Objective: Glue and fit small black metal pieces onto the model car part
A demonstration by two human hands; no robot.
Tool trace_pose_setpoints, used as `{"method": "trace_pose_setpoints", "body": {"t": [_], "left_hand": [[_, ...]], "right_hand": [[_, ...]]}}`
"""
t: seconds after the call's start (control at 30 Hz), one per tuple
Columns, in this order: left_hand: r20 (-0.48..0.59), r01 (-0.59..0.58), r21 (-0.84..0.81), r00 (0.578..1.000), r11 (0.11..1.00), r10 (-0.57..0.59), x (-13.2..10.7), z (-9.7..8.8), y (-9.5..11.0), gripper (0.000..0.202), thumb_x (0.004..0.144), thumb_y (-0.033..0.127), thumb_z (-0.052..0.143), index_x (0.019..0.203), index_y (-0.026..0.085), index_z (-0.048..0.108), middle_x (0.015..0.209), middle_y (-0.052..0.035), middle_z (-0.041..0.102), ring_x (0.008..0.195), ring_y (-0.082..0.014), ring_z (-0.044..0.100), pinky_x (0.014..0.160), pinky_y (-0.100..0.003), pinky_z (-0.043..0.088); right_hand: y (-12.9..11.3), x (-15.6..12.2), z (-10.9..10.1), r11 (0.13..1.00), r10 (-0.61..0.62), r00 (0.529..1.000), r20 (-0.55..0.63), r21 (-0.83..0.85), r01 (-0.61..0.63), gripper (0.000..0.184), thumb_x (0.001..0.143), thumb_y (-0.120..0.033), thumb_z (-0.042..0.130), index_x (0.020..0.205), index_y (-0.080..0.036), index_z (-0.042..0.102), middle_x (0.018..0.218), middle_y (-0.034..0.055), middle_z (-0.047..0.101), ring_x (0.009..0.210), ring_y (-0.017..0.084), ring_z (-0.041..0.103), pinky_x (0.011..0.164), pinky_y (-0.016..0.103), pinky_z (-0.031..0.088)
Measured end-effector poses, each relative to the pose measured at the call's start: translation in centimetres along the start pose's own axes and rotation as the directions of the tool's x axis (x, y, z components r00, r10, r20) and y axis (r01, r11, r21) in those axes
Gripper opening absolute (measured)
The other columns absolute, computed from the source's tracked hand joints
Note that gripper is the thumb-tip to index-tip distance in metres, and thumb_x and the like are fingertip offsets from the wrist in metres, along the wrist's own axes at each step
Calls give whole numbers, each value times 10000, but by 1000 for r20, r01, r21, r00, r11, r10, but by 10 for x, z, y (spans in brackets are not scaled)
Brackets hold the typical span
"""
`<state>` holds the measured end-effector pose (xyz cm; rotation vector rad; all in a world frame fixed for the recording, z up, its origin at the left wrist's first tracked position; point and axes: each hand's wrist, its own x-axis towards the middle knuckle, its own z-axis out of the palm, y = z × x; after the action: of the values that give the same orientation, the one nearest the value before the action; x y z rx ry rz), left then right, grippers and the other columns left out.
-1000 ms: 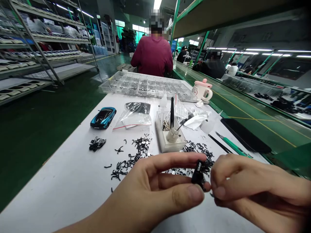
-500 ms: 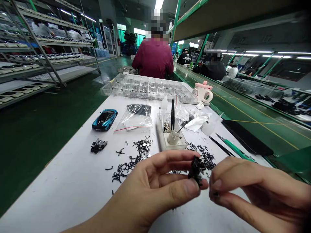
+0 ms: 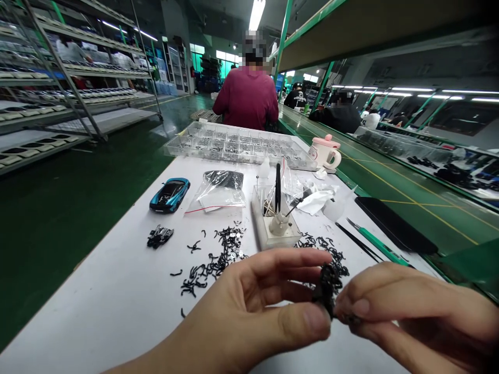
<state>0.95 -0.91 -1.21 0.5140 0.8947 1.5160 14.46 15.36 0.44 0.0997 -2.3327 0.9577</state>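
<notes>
Between the thumb and fingers of my left hand (image 3: 268, 306) is a small black model car part (image 3: 328, 285), held upright above the table. My right hand (image 3: 405, 306) is pinched just beside it, its fingertips touching or nearly touching the part's lower edge. Something small and dark shows at those fingertips, too small to name. Beyond my hands lie many loose black curved pieces (image 3: 195, 275), with more dark pieces (image 3: 331, 249) farther right. A similar black and silver part (image 3: 159, 236) rests at the left, below a blue toy car (image 3: 170, 195).
A white holder (image 3: 278, 239) with tweezers and a small bottle stands mid-table. Behind are a zip bag (image 3: 220, 189), a compartment tray (image 3: 234, 150) and a pink-lidded mug (image 3: 324, 151). A green-handled knife (image 3: 380, 243) lies right. A person (image 3: 247, 96) sits ahead.
My left hand has shifted slightly right and down with the black part, which has turned a little. My right fingertips have come up against or very close to it.
</notes>
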Motion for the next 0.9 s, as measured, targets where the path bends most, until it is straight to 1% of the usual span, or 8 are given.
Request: {"method": "trace_pose_setpoints", "body": {"t": [0.07,0.17,0.33,0.43,0.57,0.67,0.77,0.9], "left_hand": [[30,-19,5,999,1000,19,0,0,-2,276,800,284,875,1043,399,810,981,51,741,867,-52,666,830,-123,517],[48,-7,-20,999,1000,8,-2,1,-4,269,816,247,864,1034,395,812,982,59,748,935,-47,665,868,-114,496],[59,-2,-10,998,1000,3,-2,0,-3,254,818,251,862,1030,384,818,1007,41,750,941,-59,669,886,-135,506],[70,11,-10,998,1000,-11,-2,2,0,262,809,239,868,1029,374,822,978,36,749,915,-54,675,870,-122,514],[-21,20,-6,1000,1000,-21,-4,10,2,226,761,289,904,968,350,834,886,54,746,803,-30,687,762,-77,515],[-51,35,5,998,999,-35,-6,15,2,230,757,303,905,967,361,830,871,86,759,753,-15,702,715,-61,510],[-50,-21,55,998,998,24,-7,16,1,217,757,277,902,945,362,833,869,96,778,795,-35,718,724,-67,519],[-49,-80,164,995,983,89,-7,14,-1,243,774,261,885,991,357,832,919,75,789,856,-75,735,787,-104,549]], "right_hand": [[-1,-2,-1,1000,4,1000,0,2,-4,283,870,-507,783,976,-245,792,831,94,677,839,273,714,706,348,640],[-2,-5,-2,1000,9,1000,-3,6,-9,279,865,-506,789,978,-251,790,831,91,668,843,276,713,705,350,640],[-4,-6,-3,1000,18,1000,-4,15,-18,271,858,-501,797,986,-261,789,835,86,654,853,280,711,704,355,642],[-4,-9,-3,1000,21,1000,0,19,-21,267,855,-494,801,998,-268,787,841,83,646,858,282,709,702,357,643],[-1,-22,-10,1000,17,1000,18,14,-17,234,861,-439,808,1032,-283,784,863,78,630,871,283,701,701,356,639],[5,-36,-16,1000,-4,997,78,12,3,195,923,-288,754,1114,-327,757,948,57,587,938,250,669,772,341,622],[10,-44,-18,998,-37,990,134,48,30,265,954,-202,711,1169,-356,722,998,37,525,986,211,616,803,301,593],[7,-36,-15,997,-17,995,103,83,9,187,955,-235,717,1105,-341,748,941,39,540,894,195,631,726,273,585]]}}
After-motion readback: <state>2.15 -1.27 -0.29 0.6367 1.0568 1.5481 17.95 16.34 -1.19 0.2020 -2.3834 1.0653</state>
